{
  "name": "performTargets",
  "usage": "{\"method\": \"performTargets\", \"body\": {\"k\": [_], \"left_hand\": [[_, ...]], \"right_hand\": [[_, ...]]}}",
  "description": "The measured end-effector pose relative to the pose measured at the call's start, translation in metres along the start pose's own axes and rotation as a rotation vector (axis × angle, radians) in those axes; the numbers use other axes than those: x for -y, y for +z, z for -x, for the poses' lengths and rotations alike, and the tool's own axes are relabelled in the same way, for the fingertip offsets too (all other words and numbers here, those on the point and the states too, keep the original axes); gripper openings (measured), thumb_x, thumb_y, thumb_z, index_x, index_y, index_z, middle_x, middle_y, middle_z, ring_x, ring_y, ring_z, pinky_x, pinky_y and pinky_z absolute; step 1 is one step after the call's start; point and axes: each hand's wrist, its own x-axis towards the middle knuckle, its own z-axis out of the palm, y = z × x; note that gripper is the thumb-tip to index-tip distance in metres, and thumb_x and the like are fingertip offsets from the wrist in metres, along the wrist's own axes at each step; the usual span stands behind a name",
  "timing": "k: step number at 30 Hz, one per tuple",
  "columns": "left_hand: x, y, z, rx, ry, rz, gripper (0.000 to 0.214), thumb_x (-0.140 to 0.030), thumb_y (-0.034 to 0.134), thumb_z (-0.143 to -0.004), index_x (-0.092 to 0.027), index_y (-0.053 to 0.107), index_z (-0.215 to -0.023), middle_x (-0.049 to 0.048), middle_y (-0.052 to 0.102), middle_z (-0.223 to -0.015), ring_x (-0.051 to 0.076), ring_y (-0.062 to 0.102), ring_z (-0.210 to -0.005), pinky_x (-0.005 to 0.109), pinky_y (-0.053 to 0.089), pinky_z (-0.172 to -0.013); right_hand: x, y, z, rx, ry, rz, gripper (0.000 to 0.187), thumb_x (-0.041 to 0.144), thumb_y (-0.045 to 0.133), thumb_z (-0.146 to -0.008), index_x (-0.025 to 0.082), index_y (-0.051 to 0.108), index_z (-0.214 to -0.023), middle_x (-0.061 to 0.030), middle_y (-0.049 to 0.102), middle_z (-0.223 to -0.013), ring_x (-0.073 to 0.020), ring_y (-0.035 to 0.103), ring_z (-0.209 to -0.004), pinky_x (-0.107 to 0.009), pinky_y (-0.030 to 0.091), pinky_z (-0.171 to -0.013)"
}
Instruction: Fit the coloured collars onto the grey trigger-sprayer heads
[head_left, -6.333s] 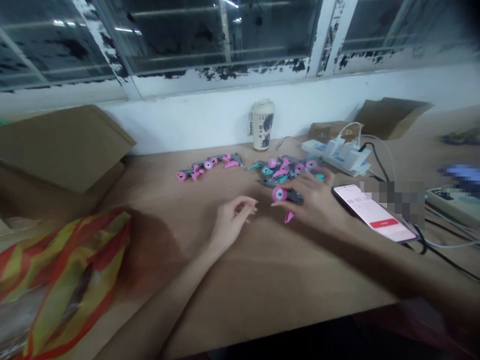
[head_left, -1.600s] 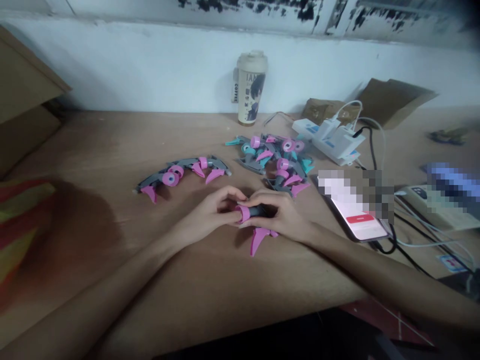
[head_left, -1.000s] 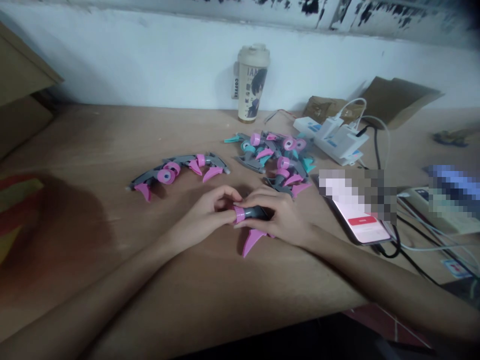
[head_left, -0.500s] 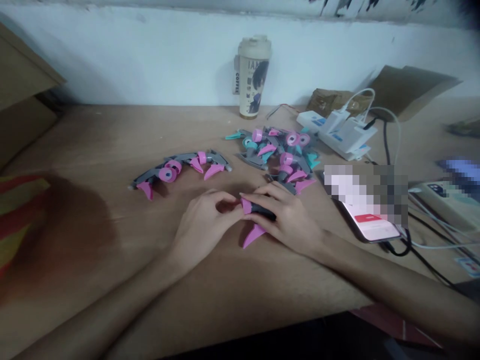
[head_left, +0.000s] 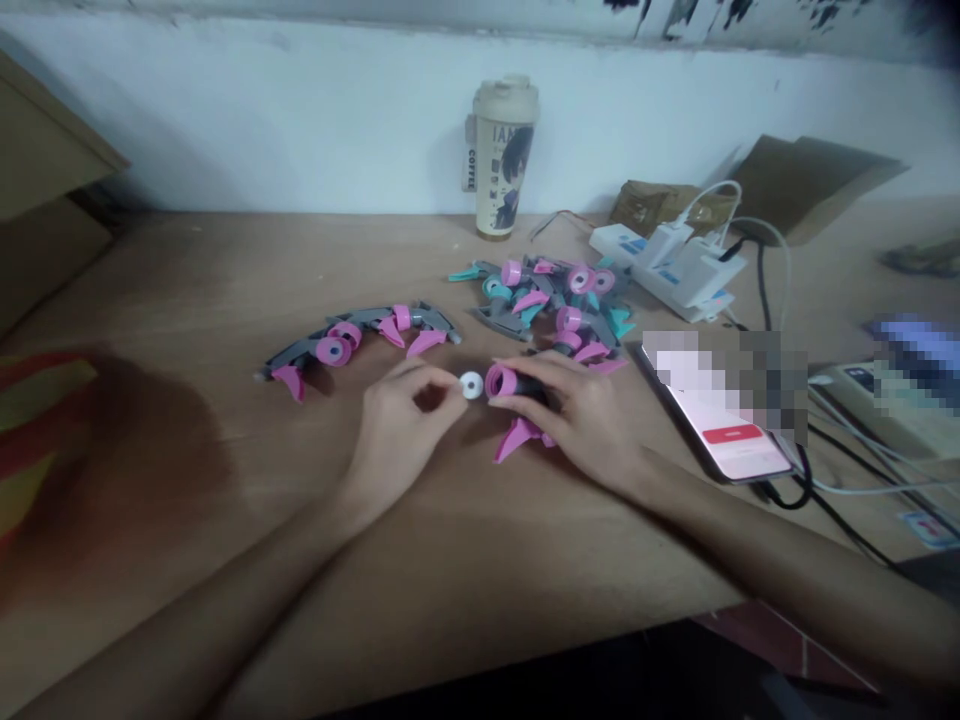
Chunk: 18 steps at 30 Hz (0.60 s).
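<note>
Between the thumb and forefinger of my left hand point(head_left: 409, 415) is a small white washer point(head_left: 472, 386) with a hole in its middle. My right hand point(head_left: 581, 410) is closed around a pink and dark grey trigger spray head point(head_left: 501, 381). Its pink threaded collar faces left, a small gap from the washer, and its pink trigger points down to the left. Behind my left hand, several pink and grey spray heads point(head_left: 335, 350) lie in a row. A mixed pile of pink, teal and grey spray heads point(head_left: 531, 300) sits beyond my right hand.
A coffee tumbler point(head_left: 505, 160) stands against the wall. To the right are a white power strip point(head_left: 675, 270) with plugs and cables, and a lit phone point(head_left: 720, 420). Cardboard point(head_left: 52, 150) stands at the left, above a red and yellow item point(head_left: 45, 430).
My hands have moved apart slightly. The white washer now shows in my left fingers, and the spray head's collar has turned so its open end is visible.
</note>
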Motion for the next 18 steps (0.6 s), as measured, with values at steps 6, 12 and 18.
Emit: {"method": "performTargets", "body": {"k": [6, 12, 18], "left_hand": [[0.003, -0.008, -0.01, 0.136, -0.184, 0.444, 0.015, -0.028, 0.057, -0.079, -0.016, 0.062, -0.072, -0.0005, 0.057, -0.065, 0.009, 0.052, -0.054, 0.019, 0.043, -0.049], [0.001, -0.011, -0.01, 0.246, -0.185, 0.518, 0.014, -0.028, 0.06, -0.08, -0.016, 0.065, -0.077, -0.0022, 0.054, -0.059, 0.008, 0.05, -0.054, 0.017, 0.041, -0.048], [-0.001, -0.011, -0.009, 0.288, -0.144, 0.493, 0.015, -0.027, 0.061, -0.08, -0.016, 0.064, -0.071, -0.0048, 0.049, -0.055, 0.006, 0.045, -0.049, 0.016, 0.04, -0.048]], "right_hand": [[-0.014, 0.003, -0.006, -0.01, 0.097, -0.366, 0.027, 0.034, 0.061, -0.082, 0.025, 0.055, -0.107, -0.0029, 0.062, -0.11, -0.0175, 0.059, -0.105, -0.037, 0.047, -0.094], [-0.011, 0.009, 0.0, 0.056, 0.076, -0.348, 0.03, 0.036, 0.055, -0.085, 0.029, 0.05, -0.114, -0.0011, 0.06, -0.117, -0.0161, 0.056, -0.11, -0.034, 0.044, -0.097], [-0.005, 0.003, 0.0, 0.117, -0.046, -0.204, 0.041, 0.032, 0.058, -0.084, 0.03, 0.05, -0.125, 0.0004, 0.059, -0.123, -0.0171, 0.054, -0.113, -0.035, 0.042, -0.098]]}}
